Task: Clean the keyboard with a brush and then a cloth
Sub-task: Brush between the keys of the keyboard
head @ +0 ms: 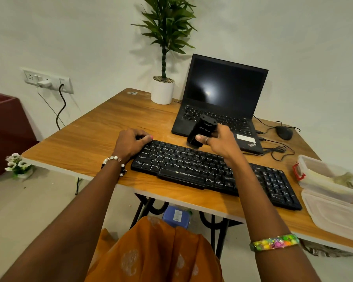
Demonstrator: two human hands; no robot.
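Note:
A black keyboard (192,169) lies slanted on the wooden table (102,143) in front of me. My left hand (130,143) rests on its far left corner, fingers curled over the edge and gripping it. My right hand (220,141) grips a black cylindrical brush tool (201,130), tilted, its lower end just above the top rows of keys near the keyboard's middle. Its bristle end is blurred. No cloth is plainly in view.
An open black laptop (222,98) stands behind the keyboard, with a mouse (283,132) and cables to its right. A potted plant (163,90) sits at the back. Clear plastic containers (330,192) lie at the right edge.

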